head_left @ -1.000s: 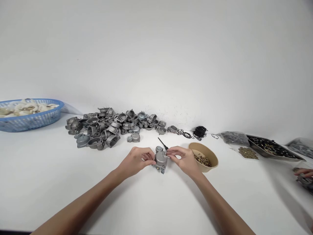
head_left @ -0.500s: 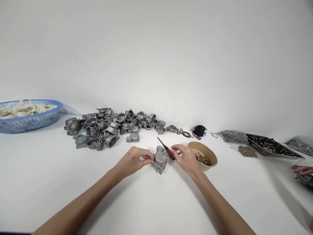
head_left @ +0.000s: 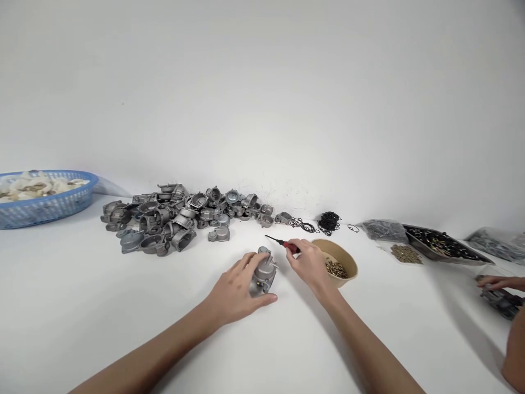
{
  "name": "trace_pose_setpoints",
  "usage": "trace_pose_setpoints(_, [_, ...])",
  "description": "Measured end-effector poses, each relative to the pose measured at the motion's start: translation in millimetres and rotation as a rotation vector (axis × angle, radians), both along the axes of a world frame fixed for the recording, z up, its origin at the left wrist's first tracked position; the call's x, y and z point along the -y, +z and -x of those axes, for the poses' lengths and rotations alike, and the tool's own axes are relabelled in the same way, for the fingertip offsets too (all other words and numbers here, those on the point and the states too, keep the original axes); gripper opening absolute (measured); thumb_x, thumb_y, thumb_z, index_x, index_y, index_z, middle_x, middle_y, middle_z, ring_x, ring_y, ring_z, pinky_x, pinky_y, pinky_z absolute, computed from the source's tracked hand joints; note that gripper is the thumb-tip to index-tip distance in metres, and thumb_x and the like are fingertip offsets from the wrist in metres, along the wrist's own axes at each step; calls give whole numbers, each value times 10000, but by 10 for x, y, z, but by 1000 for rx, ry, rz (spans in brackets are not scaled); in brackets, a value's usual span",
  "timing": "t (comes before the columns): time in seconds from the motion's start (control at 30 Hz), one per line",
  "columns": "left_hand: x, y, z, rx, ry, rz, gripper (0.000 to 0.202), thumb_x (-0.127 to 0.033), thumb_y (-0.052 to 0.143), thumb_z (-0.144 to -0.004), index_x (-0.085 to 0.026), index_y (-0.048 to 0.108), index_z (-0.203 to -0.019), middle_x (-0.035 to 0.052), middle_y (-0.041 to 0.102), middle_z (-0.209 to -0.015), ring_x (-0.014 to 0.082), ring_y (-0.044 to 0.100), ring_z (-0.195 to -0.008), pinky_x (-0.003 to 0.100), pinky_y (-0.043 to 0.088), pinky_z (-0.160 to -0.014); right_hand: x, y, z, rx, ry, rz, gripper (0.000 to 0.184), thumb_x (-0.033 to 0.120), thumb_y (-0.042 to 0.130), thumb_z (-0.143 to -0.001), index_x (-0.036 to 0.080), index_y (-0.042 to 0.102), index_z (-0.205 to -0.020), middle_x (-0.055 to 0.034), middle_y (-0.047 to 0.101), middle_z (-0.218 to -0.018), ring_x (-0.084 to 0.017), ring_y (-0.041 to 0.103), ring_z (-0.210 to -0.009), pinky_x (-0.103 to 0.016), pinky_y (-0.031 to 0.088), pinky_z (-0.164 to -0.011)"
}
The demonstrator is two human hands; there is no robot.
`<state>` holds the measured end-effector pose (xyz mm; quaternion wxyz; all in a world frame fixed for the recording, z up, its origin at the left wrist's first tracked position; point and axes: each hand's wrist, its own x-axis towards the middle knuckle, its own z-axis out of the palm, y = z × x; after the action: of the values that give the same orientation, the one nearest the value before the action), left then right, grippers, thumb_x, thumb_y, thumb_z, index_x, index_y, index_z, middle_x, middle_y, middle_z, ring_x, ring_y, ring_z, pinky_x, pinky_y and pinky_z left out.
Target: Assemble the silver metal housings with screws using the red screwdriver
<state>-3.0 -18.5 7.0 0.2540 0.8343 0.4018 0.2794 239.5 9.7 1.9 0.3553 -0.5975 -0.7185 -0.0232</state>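
Observation:
My left hand (head_left: 238,287) is wrapped round a grey cast-metal housing (head_left: 263,268) that rests on the white table (head_left: 61,306), thumb under it and fingers over its top. My right hand (head_left: 309,265) is closed on a red-handled screwdriver (head_left: 283,243) just right of the housing. The screwdriver's dark shaft points up and to the left, clear of the housing. A tan bowl (head_left: 340,257) with small brass screws sits right beside my right hand.
A heap of grey metal housings (head_left: 172,219) lies behind my hands. Black O-rings (head_left: 324,221) lie by the wall. A blue basket (head_left: 45,202) stands far left. Bags and a tray of small parts (head_left: 438,246) lie right, where another person's hand (head_left: 498,284) works.
My right hand left the housing and picked up the screwdriver, lifting it off the table. My left hand shifted its grip over the housing. The view moved slightly.

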Motion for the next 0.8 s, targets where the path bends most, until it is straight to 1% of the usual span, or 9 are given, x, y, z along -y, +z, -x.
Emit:
trace_pose_setpoints(0.1, [-38, -45, -6, 76, -98, 81, 584, -303, 614, -872, -354, 421, -1422, 42, 562, -1384, 283, 564, -1222, 432, 455, -1042, 17, 89, -141, -88, -7, -114, 159, 256, 553, -902, 230, 695, -970, -55, 759, -924, -225, 724, -821, -349, 571, -775])
trace_pose_setpoints(0.17, [-98, -49, 25, 157, -169, 120, 530, -205, 584, -859, -331, 484, -1365, 37, 573, -1378, 256, 569, -1222, 396, 446, -1059, 35, 125, -222, -155, -5, -168, 154, 288, 569, -902, 228, 696, -966, -58, 766, -903, -231, 737, -781, -358, 603, -727])
trace_pose_setpoints(0.27, [-151, -60, 42, 234, -184, 213, 578, -253, 694, -802, -290, 474, -1335, 64, 607, -1320, 252, 616, -1152, 391, 474, -1023, 67, 151, -294, -307, 24, -202, 154, 317, 608, -894, 223, 702, -973, -68, 772, -919, -231, 748, -740, -358, 632, -683])
trace_pose_setpoints(0.37, [-136, -94, -18, 245, -88, 269, 748, -370, 820, -697, -280, 427, -1327, 76, 643, -1237, 267, 650, -1071, 418, 498, -975, 93, 166, -308, -398, 33, -199, 168, 323, 622, -897, 222, 704, -1004, -82, 768, -976, -241, 755, -792, -389, 642, -762])
trace_pose_setpoints(0.4, [-125, -103, -45, 243, -60, 266, 744, -383, 825, -688, -284, 429, -1310, 69, 649, -1222, 264, 653, -1055, 418, 504, -961, 99, 171, -305, -406, 30, -199, 170, 321, 624, -898, 222, 704, -1010, -83, 766, -987, -243, 755, -805, -400, 640, -788])
trace_pose_setpoints(0.47, [-110, -105, -85, 241, -37, 238, 642, -357, 786, -727, -289, 445, -1267, 43, 664, -1182, 242, 658, -1014, 400, 514, -934, 108, 181, -295, -416, 27, -204, 166, 314, 627, -898, 221, 701, -1014, -81, 761, -989, -242, 754, -810, -410, 636, -810])
trace_pose_setpoints(0.6, [-120, -49, -64, 244, -106, 199, 495, -243, 697, -775, -281, 496, -1227, 16, 678, -1118, 198, 649, -962, 356, 533, -899, 126, 205, -280, -419, 29, -232, 155, 301, 632, -894, 222, 703, -1007, -75, 753, -988, -236, 752, -813, -399, 638, -803])
trace_pose_setpoints(0.7, [-129, -15, -13, 259, -178, 239, 458, -208, 662, -798, -278, 528, -1231, 26, 664, -1146, 186, 638, -983, 348, 549, -896, 141, 224, -279, -421, 31, -254, 158, 307, 632, -894, 222, 704, -1006, -74, 748, -994, -232, 748, -814, -389, 639, -792])
trace_pose_setpoints(0.8, [-126, -44, -21, 289, -173, 248, 506, -231, 726, -770, -273, 528, -1233, 32, 661, -1147, 188, 642, -987, 365, 539, -939, 155, 241, -282, -421, 17, -258, 151, 315, 627, -899, 227, 706, -993, -70, 743, -992, -229, 744, -808, -389, 635, -790])
